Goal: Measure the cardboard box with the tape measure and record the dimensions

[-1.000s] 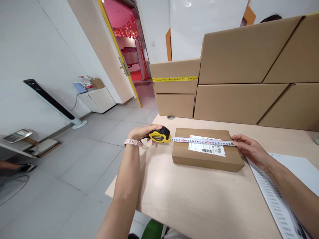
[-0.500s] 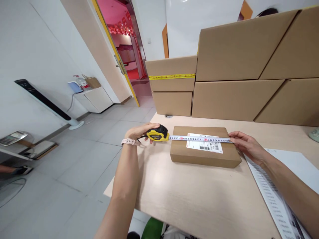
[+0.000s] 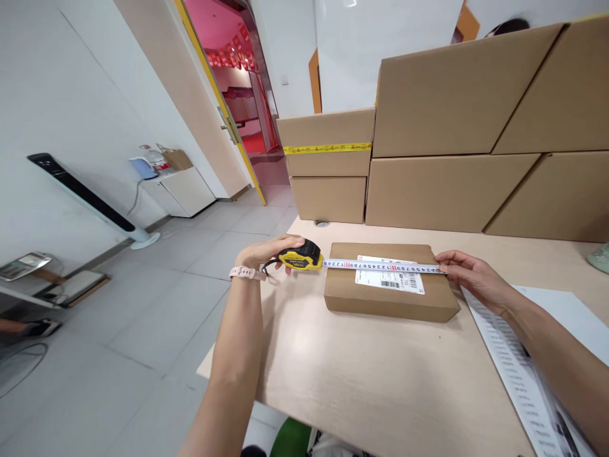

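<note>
My left hand (image 3: 271,251) is closed around the black and yellow case of a tape measure (image 3: 302,255), just left of a flat brown cardboard box (image 3: 394,307). From the case the white blade runs across the box's top, over part of a white shipping label (image 3: 390,279). At the box's right edge, the fingers of my right hand (image 3: 469,276) pinch the blade's end. The box lies flat on a pale wooden table (image 3: 371,374). A light pink band (image 3: 247,273) circles my left wrist.
Large cardboard boxes (image 3: 451,190) are stacked along the table's back. Printed sheets (image 3: 514,362) lie under my right forearm, with a pen on them. A tower fan (image 3: 85,193) and a white cabinet (image 3: 183,190) stand on the floor at left. A green-tinted object (image 3: 600,257) sits at the right edge.
Almost nothing differs. The view has shifted very slightly, while both hands, the stretched blade and the box keep their places relative to one another.
</note>
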`<state>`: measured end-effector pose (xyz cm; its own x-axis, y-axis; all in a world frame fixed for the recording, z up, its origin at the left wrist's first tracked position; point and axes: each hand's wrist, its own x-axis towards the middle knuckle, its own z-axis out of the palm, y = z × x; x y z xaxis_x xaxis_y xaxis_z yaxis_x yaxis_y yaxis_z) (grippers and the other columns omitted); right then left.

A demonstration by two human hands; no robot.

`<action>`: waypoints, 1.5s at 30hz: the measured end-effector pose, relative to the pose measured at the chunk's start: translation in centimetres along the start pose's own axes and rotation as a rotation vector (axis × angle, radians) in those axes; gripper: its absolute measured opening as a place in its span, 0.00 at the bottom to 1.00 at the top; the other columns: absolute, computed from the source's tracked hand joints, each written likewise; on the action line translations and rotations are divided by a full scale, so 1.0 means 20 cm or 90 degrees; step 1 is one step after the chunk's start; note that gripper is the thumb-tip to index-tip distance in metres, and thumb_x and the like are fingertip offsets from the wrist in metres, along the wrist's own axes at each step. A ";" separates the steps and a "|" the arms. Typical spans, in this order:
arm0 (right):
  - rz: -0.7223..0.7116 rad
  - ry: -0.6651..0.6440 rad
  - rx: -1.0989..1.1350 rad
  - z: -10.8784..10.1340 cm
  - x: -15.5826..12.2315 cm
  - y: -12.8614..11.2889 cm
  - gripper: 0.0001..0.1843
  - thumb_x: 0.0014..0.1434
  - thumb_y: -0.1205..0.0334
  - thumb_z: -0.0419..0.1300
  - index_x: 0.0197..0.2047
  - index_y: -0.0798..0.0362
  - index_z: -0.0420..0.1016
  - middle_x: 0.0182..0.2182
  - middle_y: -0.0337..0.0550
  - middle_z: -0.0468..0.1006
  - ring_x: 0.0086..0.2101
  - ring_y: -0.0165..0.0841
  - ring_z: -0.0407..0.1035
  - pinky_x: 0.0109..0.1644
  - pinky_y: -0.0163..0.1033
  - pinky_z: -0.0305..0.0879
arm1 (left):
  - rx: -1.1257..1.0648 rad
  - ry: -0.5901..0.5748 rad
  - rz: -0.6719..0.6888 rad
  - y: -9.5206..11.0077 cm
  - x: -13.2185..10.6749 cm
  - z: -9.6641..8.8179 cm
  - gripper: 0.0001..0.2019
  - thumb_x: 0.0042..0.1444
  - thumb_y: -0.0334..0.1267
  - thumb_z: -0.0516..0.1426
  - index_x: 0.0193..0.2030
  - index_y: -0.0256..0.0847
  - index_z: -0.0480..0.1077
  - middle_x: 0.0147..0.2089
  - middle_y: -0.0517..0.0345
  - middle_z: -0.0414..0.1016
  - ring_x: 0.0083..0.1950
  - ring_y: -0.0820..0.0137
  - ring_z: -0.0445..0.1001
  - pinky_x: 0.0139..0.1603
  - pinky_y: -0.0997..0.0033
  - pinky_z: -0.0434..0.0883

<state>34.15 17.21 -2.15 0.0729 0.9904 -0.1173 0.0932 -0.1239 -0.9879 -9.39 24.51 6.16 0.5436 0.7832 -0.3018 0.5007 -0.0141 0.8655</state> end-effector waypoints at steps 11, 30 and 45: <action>-0.309 0.341 -0.165 -0.14 -0.34 -0.47 0.11 0.54 0.42 0.64 0.39 0.34 0.77 0.39 0.41 0.76 0.41 0.48 0.70 0.55 0.60 0.63 | -0.042 0.060 0.140 0.28 -0.26 0.38 0.41 0.48 0.52 0.63 0.67 0.47 0.55 0.55 0.48 0.65 0.48 0.61 0.70 0.39 0.66 0.73; -0.203 -0.097 -0.217 0.37 0.36 -0.27 0.15 0.44 0.51 0.68 0.32 0.53 0.77 0.30 0.45 0.82 0.32 0.36 0.75 0.41 0.42 0.69 | -0.795 -0.134 -0.051 0.19 -0.28 1.47 0.35 0.39 0.47 0.67 0.52 0.47 0.56 0.36 0.61 0.71 0.30 0.64 0.76 0.37 0.61 0.68; -0.153 -0.165 -0.261 0.41 0.38 -0.20 0.16 0.47 0.50 0.66 0.32 0.54 0.83 0.31 0.46 0.83 0.33 0.38 0.75 0.40 0.41 0.68 | -0.912 -0.028 0.034 0.09 -0.35 1.43 0.27 0.44 0.36 0.68 0.52 0.40 0.68 0.37 0.57 0.73 0.39 0.68 0.74 0.43 0.68 0.65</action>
<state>26.20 25.68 0.14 -0.2414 0.9698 0.0350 0.4601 0.1461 -0.8758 6.96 1.34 -1.56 0.5731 0.7819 -0.2454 -0.6046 0.6056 0.5174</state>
